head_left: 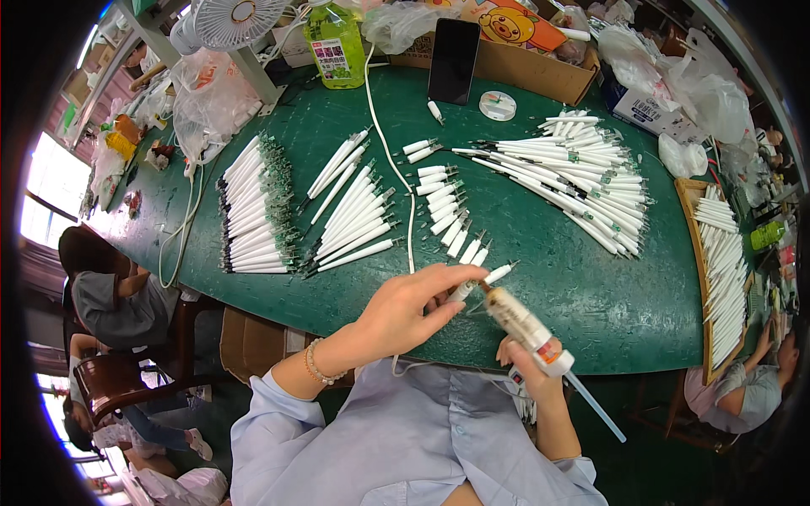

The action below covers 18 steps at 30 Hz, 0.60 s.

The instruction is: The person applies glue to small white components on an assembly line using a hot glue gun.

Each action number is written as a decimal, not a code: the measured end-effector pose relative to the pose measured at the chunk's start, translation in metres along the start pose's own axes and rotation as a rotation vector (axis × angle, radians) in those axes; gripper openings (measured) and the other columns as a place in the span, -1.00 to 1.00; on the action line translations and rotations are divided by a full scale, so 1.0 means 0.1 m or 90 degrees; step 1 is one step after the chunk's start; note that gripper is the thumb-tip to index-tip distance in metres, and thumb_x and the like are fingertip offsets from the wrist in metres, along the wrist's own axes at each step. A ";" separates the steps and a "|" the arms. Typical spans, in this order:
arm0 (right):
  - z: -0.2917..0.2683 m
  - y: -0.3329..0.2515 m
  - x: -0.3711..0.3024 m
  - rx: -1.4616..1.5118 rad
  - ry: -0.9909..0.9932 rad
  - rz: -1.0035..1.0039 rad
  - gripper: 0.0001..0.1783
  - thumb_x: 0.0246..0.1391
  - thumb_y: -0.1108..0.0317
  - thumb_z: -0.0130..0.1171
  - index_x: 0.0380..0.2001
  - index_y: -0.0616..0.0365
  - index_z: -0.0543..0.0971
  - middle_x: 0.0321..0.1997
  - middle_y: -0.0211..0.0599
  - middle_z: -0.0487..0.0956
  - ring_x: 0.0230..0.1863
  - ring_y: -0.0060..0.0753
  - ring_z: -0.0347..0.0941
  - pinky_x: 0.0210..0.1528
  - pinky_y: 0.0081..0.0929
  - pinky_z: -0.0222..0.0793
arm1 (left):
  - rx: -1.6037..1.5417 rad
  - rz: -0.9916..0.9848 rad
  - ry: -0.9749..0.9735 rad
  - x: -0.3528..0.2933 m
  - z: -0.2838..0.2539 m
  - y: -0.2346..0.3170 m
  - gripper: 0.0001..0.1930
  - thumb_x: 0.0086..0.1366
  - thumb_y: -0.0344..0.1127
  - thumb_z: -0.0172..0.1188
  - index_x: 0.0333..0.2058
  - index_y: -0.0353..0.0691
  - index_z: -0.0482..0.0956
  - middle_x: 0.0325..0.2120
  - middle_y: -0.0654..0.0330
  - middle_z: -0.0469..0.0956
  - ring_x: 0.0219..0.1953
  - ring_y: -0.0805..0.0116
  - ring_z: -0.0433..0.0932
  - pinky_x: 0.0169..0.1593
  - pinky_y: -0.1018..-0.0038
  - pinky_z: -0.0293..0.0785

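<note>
My right hand (537, 371) is wrapped round a hot glue gun (519, 320) with a pale barrel. A bluish glue stick (597, 409) sticks out of its back end. The gun's nozzle points up and left to my left hand (409, 308), whose thumb and fingers pinch a short white tube (461, 292). My fingers partly cover that tube, and the nozzle is close to its end. Just beyond lies another short white tube (499, 272) with a thin tip. Further short white tubes (443, 207) form a curved row on the green table (354, 291).
Left of the row lie white pen-like sticks (359, 215) and a stack with green circuit boards (257, 211). A fanned pile (582, 181) lies right, beside a wooden tray (707, 329). A white cable (411, 228) crosses the table. A phone (454, 63) stands behind. People sit on both sides.
</note>
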State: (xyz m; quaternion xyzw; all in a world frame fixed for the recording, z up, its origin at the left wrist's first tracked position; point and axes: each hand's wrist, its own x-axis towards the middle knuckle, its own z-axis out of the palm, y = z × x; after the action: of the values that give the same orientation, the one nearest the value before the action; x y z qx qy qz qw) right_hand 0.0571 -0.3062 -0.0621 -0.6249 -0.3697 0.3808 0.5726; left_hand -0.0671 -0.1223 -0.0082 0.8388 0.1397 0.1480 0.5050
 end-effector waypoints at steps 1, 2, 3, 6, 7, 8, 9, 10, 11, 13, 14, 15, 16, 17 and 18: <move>0.02 0.04 0.02 0.111 0.072 -0.025 -0.84 -0.03 0.40 -0.06 -0.54 0.30 0.38 -0.67 -0.24 0.35 -0.61 -0.39 0.28 -0.49 -0.41 0.26 | 0.014 -0.039 -0.008 0.01 -0.01 0.03 -0.60 0.04 -0.50 0.12 -0.08 -0.16 0.38 -0.43 0.20 0.50 -0.47 0.42 0.46 -0.38 0.55 0.41; 0.03 0.06 0.04 0.222 0.143 -0.051 -0.81 -0.01 0.37 -0.08 -0.59 0.27 0.36 -0.69 -0.26 0.33 -0.61 -0.40 0.26 -0.48 -0.41 0.25 | 0.014 -0.039 -0.008 0.03 0.01 0.00 -0.60 0.04 -0.50 0.12 -0.08 -0.16 0.38 -0.43 0.20 0.50 -0.47 0.42 0.46 -0.38 0.55 0.41; 0.00 0.02 0.07 0.257 0.170 -0.066 -0.74 0.00 0.32 -0.12 -0.68 0.21 0.31 -0.72 -0.29 0.27 -0.61 -0.40 0.22 -0.45 -0.42 0.23 | 0.075 -0.038 -0.033 0.05 0.03 -0.05 -0.60 0.02 -0.49 0.14 -0.10 -0.16 0.37 -0.46 0.19 0.49 -0.46 0.37 0.47 -0.39 0.53 0.41; -0.06 0.09 0.13 0.302 0.231 -0.113 -0.64 0.06 0.21 -0.15 -0.74 0.14 0.23 -0.74 -0.32 0.20 -0.63 -0.44 0.11 -0.54 -0.48 0.07 | 0.159 0.000 -0.080 -0.02 0.17 -0.20 -0.64 0.00 -0.42 0.16 -0.17 -0.17 0.35 -0.43 0.13 0.48 -0.35 0.18 0.48 -0.33 0.38 0.40; -0.10 0.11 0.11 0.316 0.244 -0.110 -0.65 0.06 0.22 -0.16 -0.73 0.13 0.23 -0.72 -0.32 0.21 -0.60 -0.43 0.13 -0.49 -0.46 0.08 | 0.175 0.011 -0.074 -0.04 0.24 -0.22 -0.64 0.00 -0.42 0.15 -0.17 -0.17 0.35 -0.39 0.12 0.48 -0.32 0.14 0.48 -0.28 0.34 0.40; -0.15 0.15 0.05 0.332 0.246 -0.104 -0.66 0.06 0.22 -0.17 -0.72 0.13 0.23 -0.69 -0.32 0.22 -0.56 -0.43 0.15 -0.44 -0.45 0.10 | 0.183 0.044 -0.063 -0.04 0.34 -0.27 -0.66 0.00 -0.41 0.14 -0.19 -0.17 0.34 -0.31 0.08 0.45 -0.21 0.10 0.44 -0.20 0.28 0.37; -0.23 0.22 0.02 0.345 0.225 -0.146 -0.65 0.07 0.20 -0.18 -0.72 0.11 0.21 -0.70 -0.35 0.19 -0.57 -0.46 0.11 -0.47 -0.49 0.06 | 0.168 0.086 -0.067 0.01 0.40 -0.28 -0.66 0.00 -0.42 0.12 -0.19 -0.20 0.33 -0.31 0.05 0.42 -0.20 0.08 0.41 -0.20 0.26 0.36; -0.26 0.28 0.02 0.363 0.203 -0.186 -0.64 0.09 0.18 -0.19 -0.73 0.08 0.18 -0.70 -0.37 0.16 -0.59 -0.48 0.08 -0.51 -0.52 0.01 | 0.167 0.127 -0.074 0.07 0.47 -0.34 -0.68 0.00 -0.44 0.11 -0.21 -0.23 0.32 -0.35 0.04 0.39 -0.24 0.07 0.40 -0.23 0.27 0.36; -0.26 0.28 -0.01 0.368 0.227 -0.173 -0.63 0.10 0.17 -0.20 -0.72 0.07 0.16 -0.70 -0.39 0.14 -0.60 -0.50 0.05 -0.53 -0.55 -0.03 | 0.240 0.187 -0.055 0.11 0.52 -0.34 -0.72 0.00 -0.43 0.10 -0.26 -0.25 0.32 -0.41 0.06 0.35 -0.30 0.11 0.39 -0.31 0.30 0.38; -0.23 0.21 -0.03 0.358 0.280 -0.146 -0.62 0.12 0.16 -0.23 -0.72 0.07 0.14 -0.70 -0.41 0.11 -0.61 -0.51 0.03 -0.56 -0.61 -0.08 | 0.330 0.174 -0.031 0.11 0.51 -0.25 -0.74 0.00 -0.41 0.10 -0.29 -0.26 0.32 -0.42 0.07 0.34 -0.31 0.15 0.39 -0.34 0.33 0.39; -0.20 0.20 -0.02 0.345 0.312 -0.137 -0.62 0.13 0.16 -0.25 -0.71 0.08 0.14 -0.70 -0.41 0.11 -0.61 -0.51 0.03 -0.56 -0.64 -0.09 | 0.404 0.190 -0.036 0.10 0.48 -0.23 -0.76 0.00 -0.39 0.10 -0.32 -0.26 0.31 -0.43 0.09 0.33 -0.32 0.19 0.39 -0.38 0.36 0.40; -0.20 0.21 -0.01 0.323 0.295 -0.135 -0.62 0.13 0.16 -0.25 -0.71 0.08 0.14 -0.70 -0.41 0.11 -0.61 -0.52 0.03 -0.56 -0.63 -0.08 | 0.411 0.177 -0.023 0.08 0.43 -0.25 -0.76 0.00 -0.39 0.10 -0.32 -0.26 0.31 -0.43 0.09 0.33 -0.32 0.19 0.39 -0.38 0.36 0.40; -0.20 0.20 0.00 0.323 0.288 -0.136 -0.62 0.13 0.16 -0.25 -0.71 0.08 0.14 -0.70 -0.41 0.11 -0.61 -0.52 0.03 -0.56 -0.63 -0.08 | 0.357 0.204 0.019 0.08 0.39 -0.25 -0.76 -0.01 -0.37 0.11 -0.34 -0.25 0.31 -0.43 0.10 0.32 -0.33 0.20 0.40 -0.40 0.36 0.40; -0.20 0.20 -0.01 0.316 0.303 -0.135 -0.62 0.14 0.17 -0.25 -0.71 0.08 0.14 -0.71 -0.40 0.11 -0.61 -0.52 0.03 -0.56 -0.62 -0.07 | 0.300 0.234 0.057 0.09 0.35 -0.25 -0.76 -0.01 -0.34 0.11 -0.37 -0.25 0.31 -0.43 0.12 0.32 -0.33 0.22 0.40 -0.42 0.37 0.41; -0.20 0.20 -0.01 0.308 0.324 -0.134 -0.61 0.14 0.17 -0.26 -0.72 0.08 0.14 -0.71 -0.40 0.11 -0.61 -0.51 0.03 -0.56 -0.60 -0.06 | 0.326 0.229 0.076 0.15 0.27 -0.27 -0.78 -0.02 -0.32 0.12 -0.39 -0.23 0.33 -0.44 0.13 0.33 -0.34 0.22 0.40 -0.42 0.36 0.41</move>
State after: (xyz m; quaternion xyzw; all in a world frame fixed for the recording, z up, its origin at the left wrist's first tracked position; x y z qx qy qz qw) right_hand 0.0751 -0.3176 -0.0806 -0.5048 -0.1771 0.2287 0.8133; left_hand -0.0453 -0.1266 -0.0424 0.9397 0.0512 0.2442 0.2339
